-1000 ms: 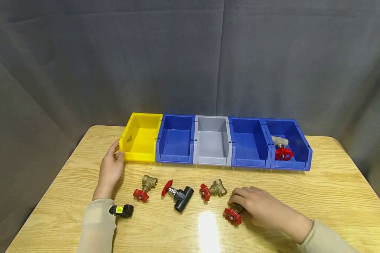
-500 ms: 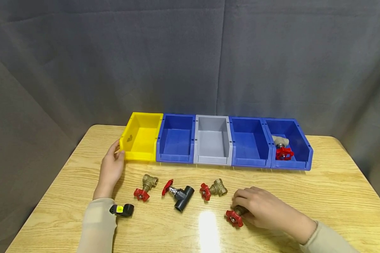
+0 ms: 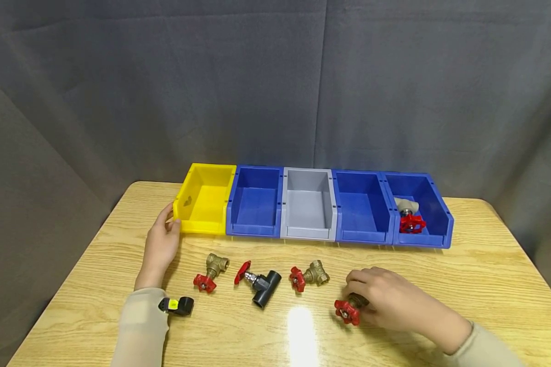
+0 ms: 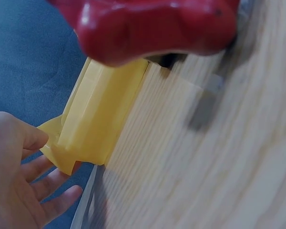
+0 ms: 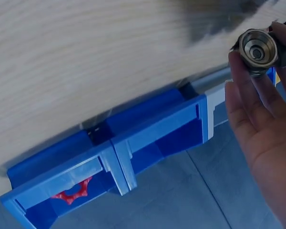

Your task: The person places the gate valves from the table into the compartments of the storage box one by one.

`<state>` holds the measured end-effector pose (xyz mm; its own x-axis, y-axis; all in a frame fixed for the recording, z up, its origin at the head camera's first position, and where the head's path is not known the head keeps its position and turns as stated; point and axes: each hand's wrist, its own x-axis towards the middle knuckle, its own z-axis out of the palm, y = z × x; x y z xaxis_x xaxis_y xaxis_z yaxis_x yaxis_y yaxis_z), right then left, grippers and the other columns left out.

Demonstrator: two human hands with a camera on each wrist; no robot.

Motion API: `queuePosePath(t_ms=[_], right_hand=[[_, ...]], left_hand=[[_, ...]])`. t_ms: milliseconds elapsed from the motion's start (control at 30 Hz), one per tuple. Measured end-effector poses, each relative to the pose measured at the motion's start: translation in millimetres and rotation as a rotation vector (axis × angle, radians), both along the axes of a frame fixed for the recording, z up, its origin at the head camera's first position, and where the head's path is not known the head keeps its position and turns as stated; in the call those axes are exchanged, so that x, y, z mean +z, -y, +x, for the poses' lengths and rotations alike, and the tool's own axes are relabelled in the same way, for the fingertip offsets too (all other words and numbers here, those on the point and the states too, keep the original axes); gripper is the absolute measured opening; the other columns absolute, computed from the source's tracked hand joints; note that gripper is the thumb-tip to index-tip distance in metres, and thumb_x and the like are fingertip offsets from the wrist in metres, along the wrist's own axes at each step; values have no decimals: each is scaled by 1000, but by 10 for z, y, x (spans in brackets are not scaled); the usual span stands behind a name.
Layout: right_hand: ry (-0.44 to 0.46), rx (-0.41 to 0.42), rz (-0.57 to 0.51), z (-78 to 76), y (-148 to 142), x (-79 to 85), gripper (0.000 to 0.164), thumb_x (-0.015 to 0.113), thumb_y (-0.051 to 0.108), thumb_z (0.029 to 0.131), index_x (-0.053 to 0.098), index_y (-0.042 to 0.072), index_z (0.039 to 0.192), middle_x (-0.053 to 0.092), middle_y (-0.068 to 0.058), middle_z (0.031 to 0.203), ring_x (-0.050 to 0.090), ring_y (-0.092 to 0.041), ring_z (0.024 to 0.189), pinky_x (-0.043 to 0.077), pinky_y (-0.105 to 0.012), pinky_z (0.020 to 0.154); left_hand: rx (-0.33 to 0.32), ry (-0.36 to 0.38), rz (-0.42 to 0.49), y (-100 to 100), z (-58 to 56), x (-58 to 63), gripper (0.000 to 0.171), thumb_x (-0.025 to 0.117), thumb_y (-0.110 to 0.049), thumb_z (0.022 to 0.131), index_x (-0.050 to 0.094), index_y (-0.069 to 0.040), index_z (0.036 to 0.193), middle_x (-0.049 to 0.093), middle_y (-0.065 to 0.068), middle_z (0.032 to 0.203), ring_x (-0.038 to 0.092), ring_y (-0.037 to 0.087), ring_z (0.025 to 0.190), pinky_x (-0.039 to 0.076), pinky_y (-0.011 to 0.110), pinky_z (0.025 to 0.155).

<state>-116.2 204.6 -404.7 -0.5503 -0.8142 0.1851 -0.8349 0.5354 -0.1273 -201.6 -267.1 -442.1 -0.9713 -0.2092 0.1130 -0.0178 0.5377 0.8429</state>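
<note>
My right hand (image 3: 390, 300) grips a brass valve (image 5: 259, 49) by its body. Its red handwheel (image 3: 347, 312) points toward the front left. In the right wrist view one threaded port faces the camera, with thumb and fingers around the body. My left hand (image 3: 160, 250) holds the front left corner of the yellow bin (image 3: 204, 227), thumb on the near side and fingers behind it. On the table between the hands lie a brass valve (image 3: 217, 264), a black tee-shaped valve (image 3: 266, 288) and another brass valve (image 3: 319, 272), all with red handwheels.
Right of the yellow bin, in one row, stand a blue bin (image 3: 254, 230), a grey bin (image 3: 307, 233) and two more blue bins. The far right blue bin (image 3: 420, 239) holds a beige valve (image 3: 406, 205) with a red handwheel. A grey curtain (image 3: 275, 92) hangs behind the wooden table (image 3: 239, 341).
My right hand has shifted a little to the right with the brass valve in its grip. The left hand, the bins and the other valves stay where they were.
</note>
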Motion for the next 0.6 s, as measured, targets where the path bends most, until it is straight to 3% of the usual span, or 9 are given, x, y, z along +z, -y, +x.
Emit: queuePosePath(t_ms=[600], right_hand=[[-92,-53,-54,-75,-152,176,37,85,12,63,69,22,94,62,13,96,59,-9,79,54,-33,68]], left_hand=[[0,3,1,-19,14,24,53,39,-17,108,25,-9,157,39,19,152,49,36,127,43,51,101]])
